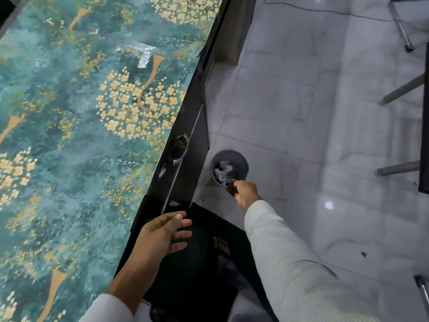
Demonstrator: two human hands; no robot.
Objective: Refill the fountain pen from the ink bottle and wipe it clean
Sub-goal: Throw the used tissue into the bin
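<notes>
A table covered in a teal cloth with gold blossoms (92, 112) fills the view from nine to twelve o'clock. At six o'clock the left hand (160, 235) hovers by the table's dark edge, fingers spread, holding nothing. At four o'clock the right hand (243, 191), arm outstretched, reaches over a small grey bin (228, 167) of crumpled tissues; whether its fingers hold anything cannot be told. Pen and ink bottle are out of sight. Any tissue is best dropped squarely inside the rim.

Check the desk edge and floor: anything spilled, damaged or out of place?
Pale smears mark the dark desk edge, and a small dark scrap lies on the floor tiles. Crumpled paper sits inside the bin, none spilled.
</notes>
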